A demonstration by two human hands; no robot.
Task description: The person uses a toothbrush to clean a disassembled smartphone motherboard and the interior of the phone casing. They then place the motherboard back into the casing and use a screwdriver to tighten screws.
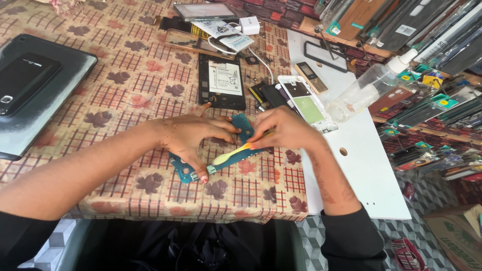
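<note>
Nearest to us, our two forearms in black sleeves reach over the edge of the leaf-patterned checked tablecloth point(150, 95). Left hand point(193, 138): laid flat over the teal circuit board point(236, 145), fingers stretched forward and close together on its upper part, thumb bent down and pressing its lower left end against the cloth. Right hand point(286, 130): fingers curled together, pinching the handle of a yellow toothbrush point(232, 153), whose pale head rests on the board just right of the left thumb. Teal circuit board: long, narrow and irregular in outline, lying slantwise near the front edge of the tablecloth, its lower left end showing a metal connector, its middle hidden under the left hand. Behind the board, an opened tablet point(222, 81) lies back-up, its white battery showing. Right of the board, a white phone frame point(307, 103) with a pale green panel lies at the edge of a white board point(366, 170). Further right of it lies a clear squeeze bottle point(374, 88) on its side. Far left of the board, a dark phone point(22, 80) rests on a grey tablet point(47, 100). Beyond the opened tablet lie a white charger point(249, 24) and loose parts, too jumbled to tell apart.
</note>
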